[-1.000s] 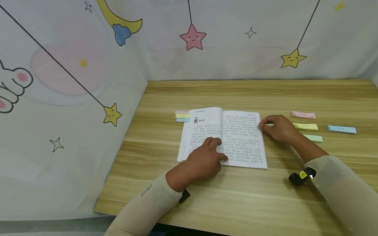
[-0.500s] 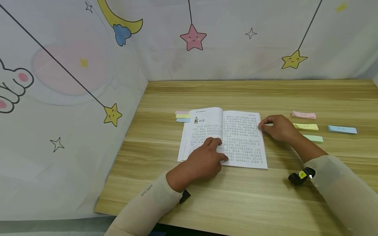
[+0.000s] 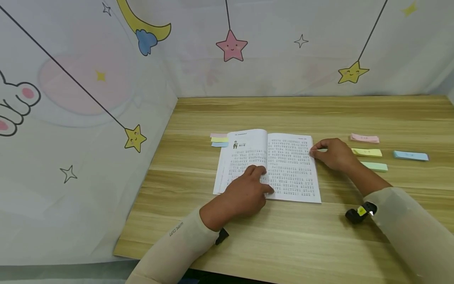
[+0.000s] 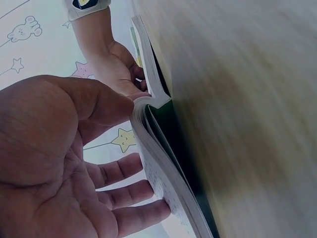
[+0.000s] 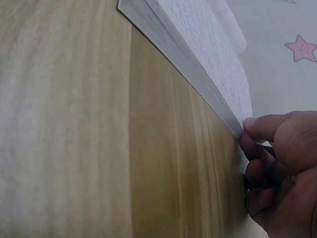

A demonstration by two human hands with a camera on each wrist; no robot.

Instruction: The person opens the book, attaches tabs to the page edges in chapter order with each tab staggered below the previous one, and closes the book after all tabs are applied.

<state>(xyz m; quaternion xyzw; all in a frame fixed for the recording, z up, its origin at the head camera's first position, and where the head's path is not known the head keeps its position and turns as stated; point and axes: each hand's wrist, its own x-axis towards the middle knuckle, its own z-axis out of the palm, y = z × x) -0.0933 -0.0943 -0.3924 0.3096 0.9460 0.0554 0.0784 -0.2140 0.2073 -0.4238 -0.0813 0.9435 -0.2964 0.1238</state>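
An open book point(image 3: 291, 169) with printed text lies on the wooden table. My left hand point(image 3: 244, 193) presses on it near the lower middle, fingers spread over the left page and thumb at the gutter. In the left wrist view the fingers point(image 4: 131, 196) are fairly straight against the page. At the book's right edge my right hand point(image 3: 335, 154) pinches the page edge, thumb on top and index finger below in the right wrist view. A pale greenish sliver point(image 3: 323, 150) shows in the gap between its thumb and fingers.
Pink point(image 3: 218, 135), yellow point(image 3: 220, 139) and blue point(image 3: 220, 144) sticky tabs stick out from the book's left edge. Right of the right hand lie pink point(image 3: 364, 138), yellow point(image 3: 369, 152), green point(image 3: 376, 167) and blue point(image 3: 410, 156) tab pads. A printed cloth wall point(image 3: 269, 75) stands behind the table.
Almost nothing moves: the right hand shifts very slightly left at the book's edge. The left hand stays in place on the pages.
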